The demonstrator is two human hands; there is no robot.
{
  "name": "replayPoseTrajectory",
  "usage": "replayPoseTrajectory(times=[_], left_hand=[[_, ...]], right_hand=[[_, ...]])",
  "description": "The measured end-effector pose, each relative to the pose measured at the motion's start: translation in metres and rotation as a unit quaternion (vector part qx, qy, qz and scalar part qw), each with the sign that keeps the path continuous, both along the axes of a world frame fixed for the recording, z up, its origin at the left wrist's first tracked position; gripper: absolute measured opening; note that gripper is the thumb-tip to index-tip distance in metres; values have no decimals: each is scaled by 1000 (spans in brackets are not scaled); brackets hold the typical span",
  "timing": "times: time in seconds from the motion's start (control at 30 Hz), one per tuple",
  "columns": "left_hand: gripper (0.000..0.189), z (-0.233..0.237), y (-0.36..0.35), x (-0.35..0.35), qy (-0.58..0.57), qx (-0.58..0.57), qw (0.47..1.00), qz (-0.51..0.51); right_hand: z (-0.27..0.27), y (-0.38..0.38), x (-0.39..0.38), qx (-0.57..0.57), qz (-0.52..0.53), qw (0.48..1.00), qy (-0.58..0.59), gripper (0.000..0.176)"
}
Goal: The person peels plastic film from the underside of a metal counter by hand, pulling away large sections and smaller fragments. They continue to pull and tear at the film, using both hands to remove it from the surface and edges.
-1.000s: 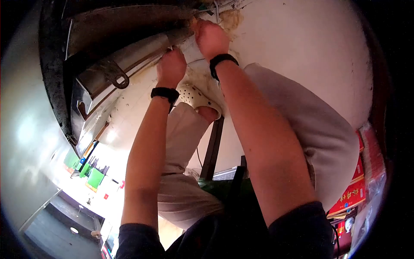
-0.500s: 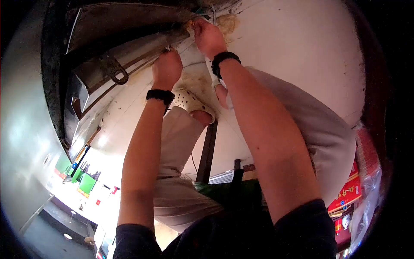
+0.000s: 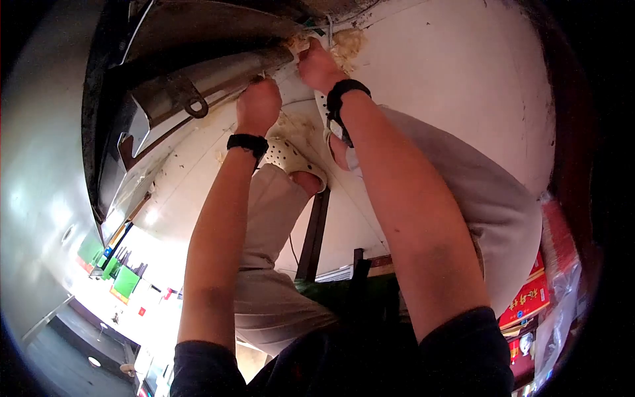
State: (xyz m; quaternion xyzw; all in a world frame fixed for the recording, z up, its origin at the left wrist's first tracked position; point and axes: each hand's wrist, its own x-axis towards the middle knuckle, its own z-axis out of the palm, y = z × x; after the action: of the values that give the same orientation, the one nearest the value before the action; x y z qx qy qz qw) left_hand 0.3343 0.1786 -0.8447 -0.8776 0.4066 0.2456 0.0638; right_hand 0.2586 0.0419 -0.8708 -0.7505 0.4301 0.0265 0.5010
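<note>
My left hand point(image 3: 258, 106) is closed into a fist just below a long metal channel point(image 3: 231, 71). A small pale tip shows above its fingers, too small to name. Higher and further right, my right hand point(image 3: 321, 67) has its fingers bent together near the end of the channel. What it holds, if anything, is hidden. Yellowish, fluffy debris point(image 3: 349, 45) lies beside it on the white floor, close to a thin pale pipe point(image 3: 330, 28). A dark metal tab with a round hole point(image 3: 196, 106) juts from the channel.
My feet wear cream perforated clogs point(image 3: 289, 157). A dark upright post point(image 3: 313, 237) stands behind my legs. Red printed boxes point(image 3: 527, 303) and clear plastic wrap point(image 3: 562, 324) are at the right. A smooth metal panel point(image 3: 46, 172) curves along the left.
The view has shifted slightly, so the metal channel sits further right in it. My right hand is a little lower, with its fingers still bent. My left hand stays closed by the channel.
</note>
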Motion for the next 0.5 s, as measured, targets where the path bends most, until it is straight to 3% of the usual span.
replayPoseTrajectory(times=[0.13, 0.2, 0.33, 0.4, 0.5], left_hand=[[21, -7, 4, 2, -10, 7, 999, -32], [21, -14, 8, 1, -24, -22, 999, -31], [21, -5, 4, -1, 3, -14, 1000, 0], [22, -6, 6, -1, -7, -25, 1000, -9], [22, -11, 9, 0, -12, -23, 999, -27]], right_hand=[[27, 0, -1, 19, -21, 1000, 5, 28], [35, 4, 7, 24, -10, 989, -146, 30], [36, 13, 16, 4, 38, 983, -180, 32], [33, 17, 21, -85, 47, 978, -184, 30], [29, 16, 21, -111, 99, 972, -182, 28]])
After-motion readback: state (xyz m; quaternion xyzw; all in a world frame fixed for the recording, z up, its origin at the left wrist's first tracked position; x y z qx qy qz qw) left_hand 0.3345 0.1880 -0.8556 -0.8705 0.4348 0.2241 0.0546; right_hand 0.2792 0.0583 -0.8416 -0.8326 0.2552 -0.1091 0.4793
